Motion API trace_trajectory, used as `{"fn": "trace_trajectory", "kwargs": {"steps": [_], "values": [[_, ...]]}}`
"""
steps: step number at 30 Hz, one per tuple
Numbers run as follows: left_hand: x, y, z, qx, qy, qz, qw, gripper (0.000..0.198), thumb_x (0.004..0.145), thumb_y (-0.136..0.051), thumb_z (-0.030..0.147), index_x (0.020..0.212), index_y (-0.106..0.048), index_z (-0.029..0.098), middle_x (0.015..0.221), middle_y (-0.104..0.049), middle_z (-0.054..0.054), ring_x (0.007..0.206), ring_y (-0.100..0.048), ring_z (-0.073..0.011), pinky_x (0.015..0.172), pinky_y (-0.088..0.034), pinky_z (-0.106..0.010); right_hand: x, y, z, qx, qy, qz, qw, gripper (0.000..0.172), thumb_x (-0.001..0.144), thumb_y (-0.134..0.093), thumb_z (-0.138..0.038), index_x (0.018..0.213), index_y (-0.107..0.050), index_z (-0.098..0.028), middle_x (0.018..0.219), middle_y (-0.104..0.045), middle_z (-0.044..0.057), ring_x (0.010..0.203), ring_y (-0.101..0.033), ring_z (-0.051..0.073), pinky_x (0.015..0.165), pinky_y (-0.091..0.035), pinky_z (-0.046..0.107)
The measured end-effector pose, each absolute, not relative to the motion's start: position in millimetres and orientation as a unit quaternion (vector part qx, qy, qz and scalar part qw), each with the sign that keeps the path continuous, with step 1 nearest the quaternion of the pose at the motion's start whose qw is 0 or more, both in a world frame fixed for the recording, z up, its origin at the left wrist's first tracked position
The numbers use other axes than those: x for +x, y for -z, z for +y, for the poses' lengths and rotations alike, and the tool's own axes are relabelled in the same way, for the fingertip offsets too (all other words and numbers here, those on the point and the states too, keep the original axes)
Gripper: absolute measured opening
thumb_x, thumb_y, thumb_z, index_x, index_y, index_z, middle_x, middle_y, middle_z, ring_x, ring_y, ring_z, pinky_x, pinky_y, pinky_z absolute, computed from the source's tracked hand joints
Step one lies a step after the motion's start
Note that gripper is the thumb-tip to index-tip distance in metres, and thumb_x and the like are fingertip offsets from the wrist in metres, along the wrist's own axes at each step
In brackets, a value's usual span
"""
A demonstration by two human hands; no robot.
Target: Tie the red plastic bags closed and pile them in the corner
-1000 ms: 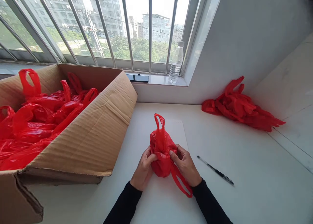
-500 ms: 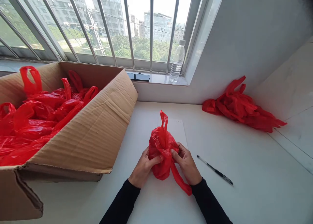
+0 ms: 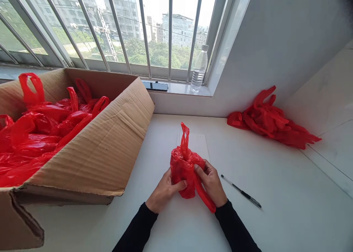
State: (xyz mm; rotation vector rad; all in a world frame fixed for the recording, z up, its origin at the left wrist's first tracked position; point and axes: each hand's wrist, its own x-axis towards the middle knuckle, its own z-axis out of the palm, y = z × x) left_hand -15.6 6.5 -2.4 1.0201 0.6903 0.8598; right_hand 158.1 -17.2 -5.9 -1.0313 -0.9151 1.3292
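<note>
A small red plastic bag sits bunched up on the white table in front of me, one handle standing up and the other trailing down to the right. My left hand grips its lower left side with the thumb pressed into the plastic. My right hand pinches its right side, fingers closed on the plastic. A white sheet of paper lies under the bag.
A large open cardboard box full of red bags stands at the left. A heap of red bags lies at the back right by the wall. A black pen lies right of my hand. A water bottle and a dark phone rest on the windowsill.
Both hands have kept kneading and turning the bag. Its upright handle has closed from an open loop into a twisted strip, and the bag has become more tightly bunched.
</note>
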Motion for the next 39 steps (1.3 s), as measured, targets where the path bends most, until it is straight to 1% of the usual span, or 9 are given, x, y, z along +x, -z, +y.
{"fn": "trace_trajectory", "kwargs": {"steps": [4, 7, 14, 17, 21, 25, 31, 35, 39], "values": [[-13, 7, 8, 0.482, -0.394, 0.331, 0.709, 0.036, 0.082, -0.079, 0.034, 0.111, -0.066, 0.017, 0.106, -0.071, -0.008, 0.095, -0.064, -0.0236, 0.084, -0.052, -0.034, 160, 5, -16, -0.43, -0.58, -0.388, 0.573, 0.03, 0.092, -0.066, -0.046, 0.114, -0.068, -0.026, 0.106, -0.071, 0.004, 0.098, -0.065, 0.023, 0.089, -0.054, 0.038], [-14, 9, 11, 0.48, -0.407, 0.347, 0.696, 0.036, 0.087, -0.074, 0.038, 0.115, -0.065, 0.017, 0.112, -0.072, -0.009, 0.099, -0.065, -0.0244, 0.087, -0.052, -0.035, 157, 5, -16, -0.4, -0.599, -0.394, 0.571, 0.035, 0.091, -0.068, -0.044, 0.122, -0.065, -0.027, 0.118, -0.07, 0.006, 0.11, -0.063, 0.025, 0.099, -0.051, 0.041], [-15, 2, 9, 0.491, -0.402, 0.292, 0.716, 0.055, 0.085, -0.076, 0.037, 0.135, -0.057, 0.023, 0.135, -0.064, -0.011, 0.123, -0.059, -0.0303, 0.101, -0.049, -0.039, 157, 6, -16, -0.419, -0.582, -0.339, 0.608, 0.035, 0.09, -0.069, -0.045, 0.119, -0.066, -0.026, 0.12, -0.07, 0.007, 0.109, -0.065, 0.024, 0.095, -0.054, 0.038], [-14, 1, 9, 0.486, -0.411, 0.283, 0.718, 0.059, 0.082, -0.079, 0.036, 0.135, -0.058, 0.023, 0.135, -0.063, -0.01, 0.124, -0.058, -0.0294, 0.102, -0.048, -0.038, 159, 1, -16, -0.411, -0.599, -0.311, 0.613, 0.035, 0.092, -0.067, -0.045, 0.121, -0.066, -0.027, 0.12, -0.071, 0.006, 0.11, -0.066, 0.024, 0.095, -0.053, 0.038], [-14, 6, 12, 0.466, -0.41, 0.313, 0.719, 0.048, 0.084, -0.077, 0.039, 0.126, -0.064, 0.02, 0.122, -0.07, -0.01, 0.108, -0.065, -0.026, 0.092, -0.053, -0.036, 159, -3, -17, -0.399, -0.615, -0.321, 0.6, 0.033, 0.092, -0.067, -0.044, 0.122, -0.065, -0.028, 0.122, -0.07, 0.006, 0.113, -0.065, 0.023, 0.1, -0.051, 0.037], [-14, 13, 13, 0.448, -0.405, 0.35, 0.716, 0.035, 0.086, -0.073, 0.046, 0.105, -0.07, 0.017, 0.093, -0.073, -0.004, 0.079, -0.066, -0.0183, 0.072, -0.056, -0.029, 159, 4, -15, -0.422, -0.592, -0.321, 0.607, 0.035, 0.089, -0.07, -0.046, 0.119, -0.066, -0.027, 0.12, -0.07, 0.006, 0.112, -0.064, 0.023, 0.099, -0.051, 0.036], [-14, 15, 14, 0.436, -0.399, 0.387, 0.708, 0.046, 0.089, -0.064, 0.058, 0.08, -0.068, 0.013, 0.065, -0.066, -0.004, 0.059, -0.064, -0.0179, 0.058, -0.057, -0.031, 157, 5, -16, -0.432, -0.592, -0.331, 0.594, 0.029, 0.091, -0.067, -0.047, 0.111, -0.068, -0.026, 0.105, -0.07, 0.005, 0.094, -0.066, 0.021, 0.086, -0.055, 0.036], [-15, 5, 10, 0.433, -0.387, 0.357, 0.732, 0.048, 0.092, -0.057, 0.059, 0.102, -0.068, 0.013, 0.07, -0.064, -0.005, 0.054, -0.061, -0.0175, 0.051, -0.057, -0.033, 156, 6, -16, -0.435, -0.584, -0.33, 0.6, 0.029, 0.091, -0.067, -0.047, 0.112, -0.068, -0.026, 0.105, -0.069, 0.005, 0.095, -0.065, 0.021, 0.084, -0.055, 0.035], [-14, -3, 8, 0.456, -0.374, 0.309, 0.746, 0.043, 0.084, -0.075, 0.044, 0.117, -0.062, 0.018, 0.092, -0.067, -0.006, 0.075, -0.063, -0.0203, 0.062, -0.06, -0.036, 157, 11, -15, -0.431, -0.579, -0.318, 0.614, 0.031, 0.09, -0.069, -0.045, 0.115, -0.066, -0.027, 0.11, -0.07, 0.005, 0.098, -0.066, 0.022, 0.087, -0.055, 0.036]]}}
